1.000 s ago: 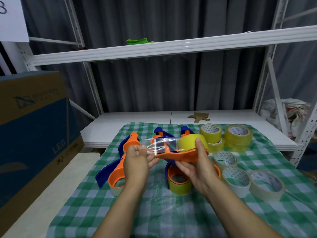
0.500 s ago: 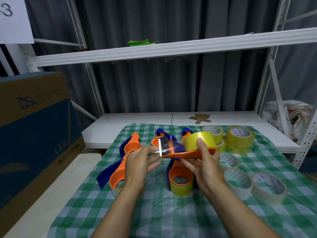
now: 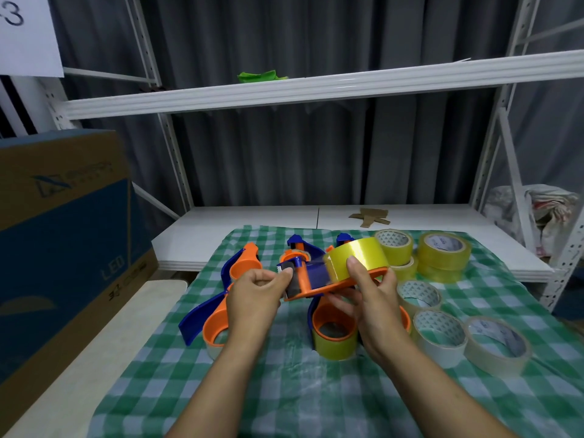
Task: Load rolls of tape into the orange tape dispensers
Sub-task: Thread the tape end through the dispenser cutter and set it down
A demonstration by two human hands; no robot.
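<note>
Right hand [image 3: 376, 306] grips the held dispenser [image 3: 316, 281] from below, with the thumb pressed on the yellow roll [image 3: 357, 257] seated in it. Left hand [image 3: 256, 294] pinches the dispenser's front end between thumb and forefinger. The unit is held above the checked cloth [image 3: 284, 390].

On the cloth, the centre dispenser [image 3: 328, 317] contains a yellow roll and the left dispenser [image 3: 215, 324] a pale roll. Loose rolls [image 3: 439, 338] lie to the right, some stacked in pairs; their core printing is too small to read.

The cardboard box [image 3: 63, 248] at left reads "LED". The paper sheet [image 3: 28, 36] shows "3".
</note>
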